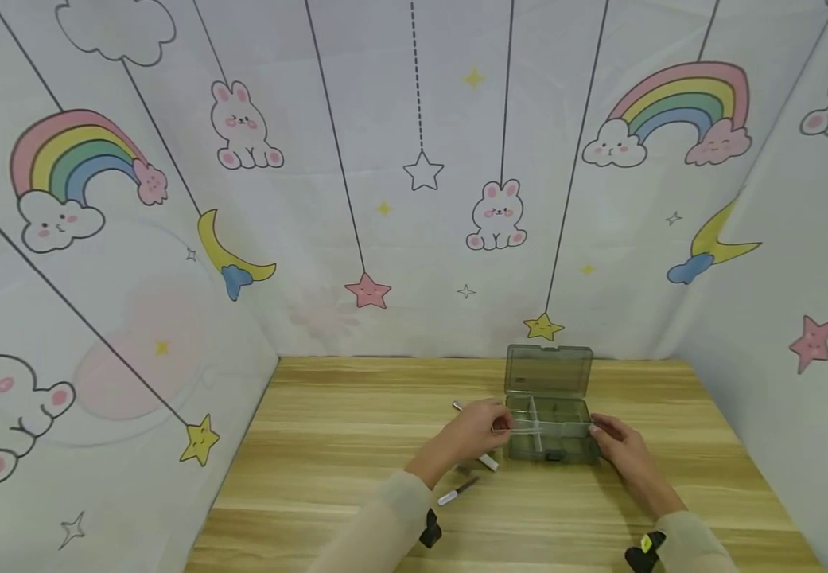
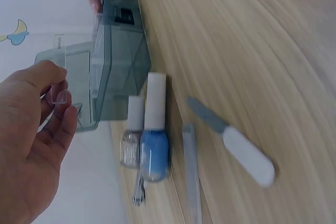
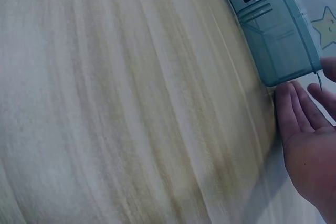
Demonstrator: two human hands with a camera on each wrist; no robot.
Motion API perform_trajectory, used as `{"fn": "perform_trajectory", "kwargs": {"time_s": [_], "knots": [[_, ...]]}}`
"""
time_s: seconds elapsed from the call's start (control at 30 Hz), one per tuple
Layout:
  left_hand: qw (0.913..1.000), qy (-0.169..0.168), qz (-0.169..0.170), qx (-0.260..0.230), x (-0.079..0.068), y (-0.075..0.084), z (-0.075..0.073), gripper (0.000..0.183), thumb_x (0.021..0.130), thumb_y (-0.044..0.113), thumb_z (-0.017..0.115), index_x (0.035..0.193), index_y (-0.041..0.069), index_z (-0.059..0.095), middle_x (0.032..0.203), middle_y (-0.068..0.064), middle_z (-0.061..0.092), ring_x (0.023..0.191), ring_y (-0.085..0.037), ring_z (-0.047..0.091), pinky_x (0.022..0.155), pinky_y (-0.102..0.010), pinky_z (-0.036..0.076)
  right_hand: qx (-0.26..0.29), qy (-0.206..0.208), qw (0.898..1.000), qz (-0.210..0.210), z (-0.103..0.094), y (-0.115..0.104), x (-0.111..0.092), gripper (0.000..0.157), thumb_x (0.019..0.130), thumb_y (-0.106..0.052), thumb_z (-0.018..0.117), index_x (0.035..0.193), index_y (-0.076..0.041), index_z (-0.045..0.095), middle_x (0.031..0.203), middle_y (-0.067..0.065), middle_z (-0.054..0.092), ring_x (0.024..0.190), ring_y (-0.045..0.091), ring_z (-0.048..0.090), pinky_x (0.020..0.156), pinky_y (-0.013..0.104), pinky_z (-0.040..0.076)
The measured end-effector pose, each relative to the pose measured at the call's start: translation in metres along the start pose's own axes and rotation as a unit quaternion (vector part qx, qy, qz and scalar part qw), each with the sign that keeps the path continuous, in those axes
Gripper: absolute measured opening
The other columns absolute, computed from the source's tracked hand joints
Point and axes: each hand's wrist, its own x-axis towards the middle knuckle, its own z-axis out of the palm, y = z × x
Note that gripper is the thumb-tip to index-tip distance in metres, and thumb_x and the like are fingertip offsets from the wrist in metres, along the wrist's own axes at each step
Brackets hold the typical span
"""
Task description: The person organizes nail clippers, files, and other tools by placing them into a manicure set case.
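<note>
A grey-green see-through plastic box [image 1: 573,454] stands with its lid [image 1: 548,371] raised. My left hand [image 1: 472,427] pinches a thin clear plastic strip [image 2: 59,55] at the box's left side; small lettering shows on it. At the box's right end is my right hand [image 1: 627,452], its fingers [image 3: 289,109] touching the end wall. Its thumb is beside the rim, near a thin edge; whether it pinches this I cannot tell. Inside the box, a clear divider [image 1: 534,414] runs front to back.
Left of the box lie a blue nail polish bottle [image 2: 155,153] with white cap, a smaller glittery bottle [image 2: 130,148] and small metal clippers [image 2: 138,190]. A flat metal tool [image 2: 191,174] and a white-handled nail file [image 2: 247,156] lie nearer me. Patterned cloth walls surround the wooden table [image 1: 356,398].
</note>
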Motion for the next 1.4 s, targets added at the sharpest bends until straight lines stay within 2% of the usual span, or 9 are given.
{"fn": "perform_trajectory", "kwargs": {"time_s": [0.07, 0.17, 0.3, 0.47, 0.63, 0.8, 1.1, 1.4], "knots": [[1.0000, 0.004, 0.006, 0.003, 0.007, 0.005, 0.004, 0.005, 0.103, 0.013, 0.069, 0.103, 0.013, 0.074, 0.095, 0.008, 0.062, 0.081, 0.004, 0.054, 0.074, -0.009, 0.048, 0.028, -0.003, 1.000, 0.008, -0.001, 0.000, 0.002, 0.065, 0.112, -0.035, 0.057, 0.159, 0.006, 0.038, 0.156, 0.026, 0.047, 0.107, -0.007, 0.054, 0.087, 0.019, 0.053], [1.0000, 0.004, 0.007, 0.004, 0.016, 0.013, 0.009, 0.005, 0.103, 0.014, 0.069, 0.102, 0.014, 0.074, 0.094, 0.009, 0.062, 0.080, 0.005, 0.054, 0.072, -0.008, 0.047, 0.063, 0.000, 0.998, 0.021, -0.002, 0.002, 0.004, 0.065, 0.110, -0.032, 0.060, 0.158, 0.006, 0.039, 0.146, 0.013, 0.057, 0.105, -0.008, 0.057, 0.086, 0.019, 0.054], [0.9999, -0.004, -0.007, 0.013, 0.025, 0.024, 0.013, 0.005, 0.104, 0.017, 0.069, 0.103, 0.015, 0.074, 0.095, 0.011, 0.061, 0.080, 0.006, 0.053, 0.071, -0.007, 0.046, 0.085, -0.005, 0.996, 0.036, -0.002, 0.004, 0.005, 0.064, 0.110, -0.030, 0.061, 0.159, 0.005, 0.038, 0.137, -0.002, 0.060, 0.105, -0.010, 0.058, 0.088, 0.019, 0.054], [0.9995, -0.013, -0.019, 0.019, 0.035, 0.035, 0.020, 0.006, 0.105, 0.018, 0.069, 0.106, 0.017, 0.074, 0.096, 0.012, 0.062, 0.081, 0.007, 0.054, 0.072, -0.007, 0.046, 0.081, -0.012, 0.996, 0.040, -0.002, 0.004, 0.005, 0.067, 0.109, -0.033, 0.062, 0.160, 0.003, 0.038, 0.148, 0.007, 0.054, 0.106, -0.012, 0.057, 0.089, 0.019, 0.054], [0.9996, 0.005, -0.009, 0.027, 0.047, 0.037, 0.032, 0.005, 0.103, 0.018, 0.071, 0.105, 0.016, 0.075, 0.096, 0.011, 0.063, 0.081, 0.008, 0.054, 0.072, -0.005, 0.044, 0.074, -0.005, 0.997, 0.031, -0.002, 0.003, 0.005, 0.066, 0.109, -0.032, 0.063, 0.158, 0.006, 0.040, 0.149, 0.011, 0.054, 0.104, -0.012, 0.056, 0.087, 0.019, 0.053], [0.9991, 0.017, -0.019, 0.033, 0.054, 0.037, 0.044, 0.005, 0.102, 0.018, 0.072, 0.103, 0.016, 0.076, 0.094, 0.011, 0.062, 0.080, 0.007, 0.053, 0.072, -0.004, 0.044, 0.071, -0.013, 0.997, 0.031, -0.003, 0.004, 0.005, 0.068, 0.109, -0.035, 0.062, 0.159, 0.006, 0.038, 0.156, 0.019, 0.047, 0.105, -0.013, 0.055, 0.088, 0.018, 0.053], [0.9984, 0.041, -0.025, 0.031, 0.058, 0.040, 0.059, 0.005, 0.101, 0.017, 0.072, 0.100, 0.019, 0.077, 0.091, 0.014, 0.061, 0.078, 0.009, 0.052, 0.070, -0.004, 0.043, 0.067, -0.022, 0.997, 0.040, -0.004, 0.003, 0.004, 0.069, 0.111, -0.037, 0.058, 0.161, 0.003, 0.035, 0.165, 0.026, 0.034, 0.106, -0.016, 0.051, 0.090, 0.016, 0.051], [0.9969, 0.047, -0.033, 0.054, 0.059, 0.045, 0.061, 0.004, 0.100, 0.021, 0.074, 0.099, 0.021, 0.077, 0.092, 0.014, 0.062, 0.078, 0.008, 0.054, 0.071, -0.005, 0.043, 0.068, -0.022, 0.996, 0.054, -0.003, 0.002, 0.002, 0.068, 0.111, -0.038, 0.056, 0.163, -0.001, 0.033, 0.167, 0.023, 0.032, 0.114, -0.010, 0.049, 0.092, 0.015, 0.050]]}}
